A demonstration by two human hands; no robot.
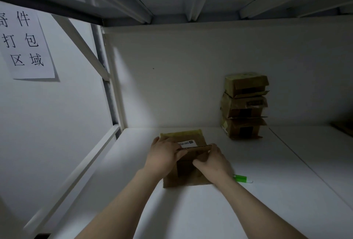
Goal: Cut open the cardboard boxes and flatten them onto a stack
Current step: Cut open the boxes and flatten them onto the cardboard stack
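Note:
A brown cardboard box (186,178) with a white label lies on the white shelf (191,210) in the middle of the view. One flap stands up across its middle. My left hand (164,155) pinches the left end of that flap, fingers curled over the box. At the flap's right end my right hand (212,159) grips it, thumb underneath. A green and white cutter (242,179) lies on the shelf just right of my right wrist. Three closed cardboard boxes (244,105) stand stacked against the back wall to the right.
The shelf sits inside a white metal rack with a post (114,86) at the left and a shelf underside overhead. A paper sign (26,44) with black characters hangs on the left wall. A dark object (343,128) shows at the far right edge.

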